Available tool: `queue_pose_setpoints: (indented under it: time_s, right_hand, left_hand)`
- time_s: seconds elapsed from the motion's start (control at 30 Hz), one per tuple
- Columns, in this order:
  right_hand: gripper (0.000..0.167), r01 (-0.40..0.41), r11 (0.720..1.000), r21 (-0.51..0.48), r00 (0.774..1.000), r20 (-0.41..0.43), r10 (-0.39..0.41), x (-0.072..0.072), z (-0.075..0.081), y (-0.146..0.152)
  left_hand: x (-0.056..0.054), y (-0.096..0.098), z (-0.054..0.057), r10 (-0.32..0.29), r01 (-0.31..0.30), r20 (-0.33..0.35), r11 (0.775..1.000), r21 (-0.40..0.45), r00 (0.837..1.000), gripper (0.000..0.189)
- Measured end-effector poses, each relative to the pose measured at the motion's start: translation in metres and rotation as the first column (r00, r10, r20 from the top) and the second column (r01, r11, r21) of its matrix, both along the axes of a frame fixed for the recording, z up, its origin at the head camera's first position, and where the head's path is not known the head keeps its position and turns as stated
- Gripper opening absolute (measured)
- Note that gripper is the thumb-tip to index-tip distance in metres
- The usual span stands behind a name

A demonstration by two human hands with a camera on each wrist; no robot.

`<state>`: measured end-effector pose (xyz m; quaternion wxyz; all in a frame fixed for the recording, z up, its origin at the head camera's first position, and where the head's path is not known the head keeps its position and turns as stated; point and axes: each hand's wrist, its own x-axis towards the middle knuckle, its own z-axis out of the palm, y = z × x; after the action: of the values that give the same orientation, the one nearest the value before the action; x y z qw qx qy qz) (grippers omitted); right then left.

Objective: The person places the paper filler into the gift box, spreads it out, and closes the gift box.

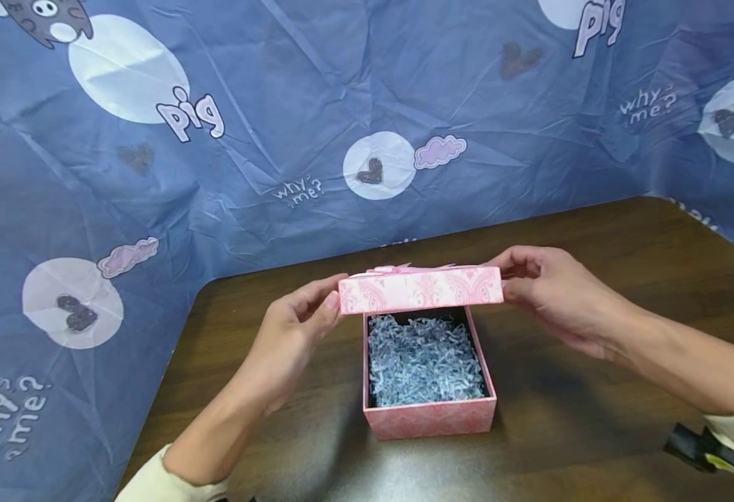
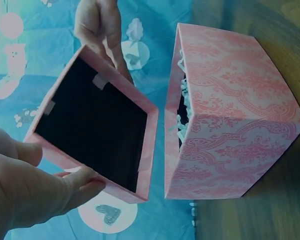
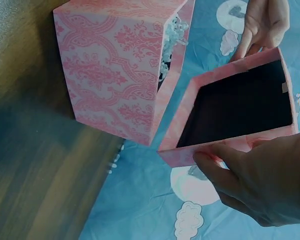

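A pink patterned box lid with a ribbon bow on top is held between both hands, raised over the back of the pink box. My left hand pinches the lid's left end, and my right hand grips its right end. Below, the box stands on the table, filled with pale blue paper shreds. Both wrist views show the lid's black inside, tilted and apart from the box rim. In the right wrist view, the fingers lie along the lid's edge.
The dark wooden table carries the box near its middle. Behind it hangs a blue cloth printed with pigs, hearts and words. A black strap-like item is by the right sleeve.
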<state>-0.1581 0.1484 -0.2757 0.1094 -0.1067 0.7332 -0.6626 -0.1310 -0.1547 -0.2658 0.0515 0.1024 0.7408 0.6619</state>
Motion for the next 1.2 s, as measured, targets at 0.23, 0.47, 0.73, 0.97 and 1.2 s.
queue_pose_setpoints:
  time_s: [0.23,0.47,0.73,0.97,1.2]
  right_hand:
    - [0.029,0.037,0.984,0.176,0.994,-0.104,-0.019,0.006,0.004,-0.004]
    - [0.016,0.09,0.96,0.266,0.966,-0.259,-0.019,0.01,0.003,-0.007]
    - [0.015,0.112,0.945,0.308,0.945,-0.326,-0.006,0.015,0.001,-0.007]
    - [0.014,0.127,0.934,0.333,0.92,-0.392,0.015,0.022,-0.002,-0.008]
    - [0.018,0.135,0.933,0.333,0.903,-0.43,0.023,0.029,-0.011,-0.01]
  left_hand:
    - [0.004,-0.007,0.0,-0.042,0.042,-0.003,0.997,-0.061,0.999,0.043]
    - [0.006,-0.01,-0.004,-0.07,0.071,0.031,0.997,-0.01,0.997,0.05]
    - [0.009,-0.011,-0.008,-0.048,0.048,0.068,0.999,0.0,0.997,0.054]
    - [0.014,-0.013,-0.012,-0.037,0.037,0.074,0.999,-0.002,0.997,0.054]
    - [0.018,-0.014,-0.02,-0.061,0.058,0.093,0.998,0.039,0.994,0.054]
